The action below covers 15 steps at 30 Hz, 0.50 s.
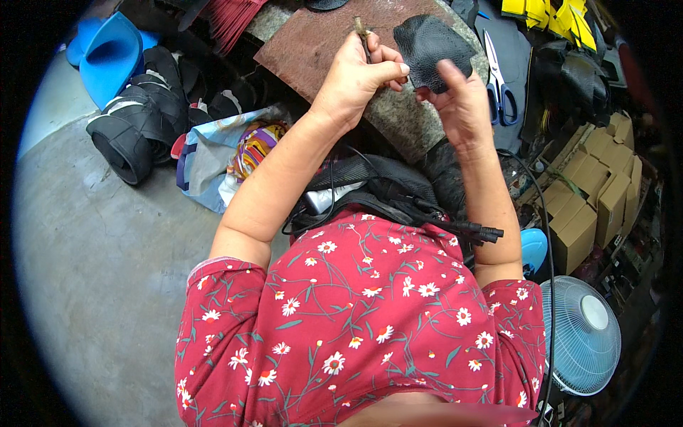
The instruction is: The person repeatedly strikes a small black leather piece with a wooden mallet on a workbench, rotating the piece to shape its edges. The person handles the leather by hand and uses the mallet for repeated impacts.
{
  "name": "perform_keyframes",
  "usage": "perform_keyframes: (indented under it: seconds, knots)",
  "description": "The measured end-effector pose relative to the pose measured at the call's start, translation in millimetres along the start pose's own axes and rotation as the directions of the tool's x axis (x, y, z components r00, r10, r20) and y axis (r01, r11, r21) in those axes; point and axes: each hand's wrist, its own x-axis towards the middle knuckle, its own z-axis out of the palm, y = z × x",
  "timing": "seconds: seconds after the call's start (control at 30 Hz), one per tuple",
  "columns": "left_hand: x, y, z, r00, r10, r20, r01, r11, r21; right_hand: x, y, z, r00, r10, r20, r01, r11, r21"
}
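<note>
My left hand is closed around a thin dark tool with a tan, frayed-looking tip, perhaps a small brush. Its thumb tip comes up to the left edge of a black, grained leather-like piece; I cannot tell whether it touches. My right hand grips that piece by its lower edge, thumb on top, and its fingers are partly hidden underneath. The piece is held above a grey stone slab that carries a reddish-brown board. Scissors with dark blue handles lie right of my right hand.
Black rolled pieces and blue curved sheets sit at the left. A patterned bag stands by my left forearm. Cardboard boxes and a blue fan are at the right. Yellow pieces lie far right. A black cable hangs beside my right arm.
</note>
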Motion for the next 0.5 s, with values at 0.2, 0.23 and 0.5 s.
perform_keyframes:
  seconds: [0.2, 0.23, 0.5]
  knots:
    - [-1.2, 6.4, -4.8, 0.990, 0.070, 0.120, -0.080, 0.993, 0.085, 17.6, -34.6, -34.8, 0.973, 0.196, 0.122, -0.188, 0.979, -0.073]
    - [-1.9, 6.8, -4.2, 0.988, 0.055, 0.142, -0.069, 0.993, 0.092, 18.9, -35.0, -38.8, 0.974, 0.198, 0.111, -0.180, 0.973, -0.147]
    - [3.7, 1.9, -11.4, 0.984, 0.017, 0.179, -0.048, 0.985, 0.166, 24.4, -12.9, -17.8, 0.973, 0.157, 0.166, -0.106, 0.954, -0.280]
